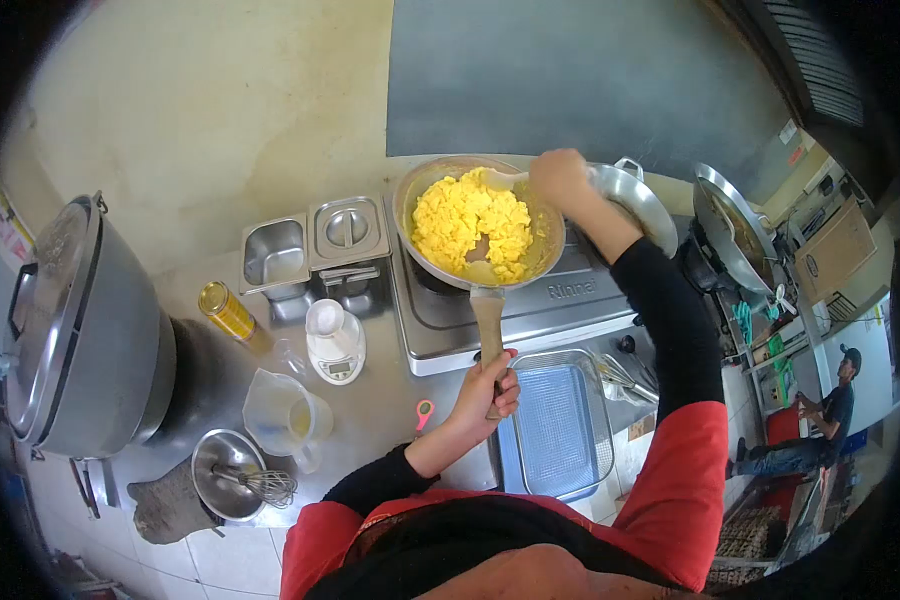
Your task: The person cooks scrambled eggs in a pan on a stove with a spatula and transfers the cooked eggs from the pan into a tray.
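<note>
A round pan [550,262] with yellow scrambled egg [470,218] in it rests on the steel stove [440,335]. Its wooden handle [489,325] points toward me, and my left hand [487,398] is wrapped round the end of it. Above the pan's right rim is my right hand [560,178], closed on a pale spatula [505,180] whose head touches the egg at the back. The fingertips of my right hand are partly hidden by the hand itself.
Left of the stove are steel containers [276,252], a white scale [336,358], a plastic jug [288,415], a yellow can [227,312], a bowl [225,470] and a large pot [100,330]. A wire basket [560,425] is in front; a person [825,415] is at right.
</note>
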A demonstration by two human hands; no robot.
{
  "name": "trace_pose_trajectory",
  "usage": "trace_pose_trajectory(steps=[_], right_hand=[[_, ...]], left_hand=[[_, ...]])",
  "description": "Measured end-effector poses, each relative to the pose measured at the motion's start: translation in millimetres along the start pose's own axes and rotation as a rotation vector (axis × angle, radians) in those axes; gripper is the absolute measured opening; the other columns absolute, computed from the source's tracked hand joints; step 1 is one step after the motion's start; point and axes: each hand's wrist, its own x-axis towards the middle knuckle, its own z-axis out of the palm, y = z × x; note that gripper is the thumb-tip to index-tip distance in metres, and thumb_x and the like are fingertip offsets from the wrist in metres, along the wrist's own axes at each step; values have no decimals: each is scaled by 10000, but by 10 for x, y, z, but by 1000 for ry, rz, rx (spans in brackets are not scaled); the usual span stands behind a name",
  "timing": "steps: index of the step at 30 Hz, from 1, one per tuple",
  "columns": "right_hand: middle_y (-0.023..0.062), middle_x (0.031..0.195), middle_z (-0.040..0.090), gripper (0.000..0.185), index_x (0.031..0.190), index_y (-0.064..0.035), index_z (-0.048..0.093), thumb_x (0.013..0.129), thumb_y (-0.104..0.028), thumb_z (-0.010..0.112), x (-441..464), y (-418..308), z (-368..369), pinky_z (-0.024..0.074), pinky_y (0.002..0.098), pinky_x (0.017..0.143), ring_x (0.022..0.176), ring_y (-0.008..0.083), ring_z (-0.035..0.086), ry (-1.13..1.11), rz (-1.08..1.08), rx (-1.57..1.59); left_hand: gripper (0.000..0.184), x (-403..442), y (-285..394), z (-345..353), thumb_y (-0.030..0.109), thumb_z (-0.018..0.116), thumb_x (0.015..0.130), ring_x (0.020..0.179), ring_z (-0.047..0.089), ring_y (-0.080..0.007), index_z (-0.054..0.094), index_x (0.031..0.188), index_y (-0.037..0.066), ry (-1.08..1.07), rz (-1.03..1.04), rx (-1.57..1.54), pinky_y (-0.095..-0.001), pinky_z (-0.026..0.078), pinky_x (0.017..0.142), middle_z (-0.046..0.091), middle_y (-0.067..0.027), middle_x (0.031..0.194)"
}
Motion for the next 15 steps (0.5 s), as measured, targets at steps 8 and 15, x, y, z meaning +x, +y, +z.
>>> trace_pose_trajectory(steps=[8,15], right_hand=[[50,591,608,101,684,-124,650,699,-156,555,-502,-283,34,464,326,481,580,203,619,174,-148,-162],[87,648,613,116,700,-97,628,722,-154,530,-854,-892,132,473,336,491,577,227,610,71,-271,49]], left_hand=[[182,-20,39,18,224,490,861,430,312,-63,428,978,98,2,-20,19,-202,249,361,356,20,593],[196,9,27,-3,255,495,858,413,325,-68,401,940,103,15,-30,38,-220,264,357,360,22,576]])
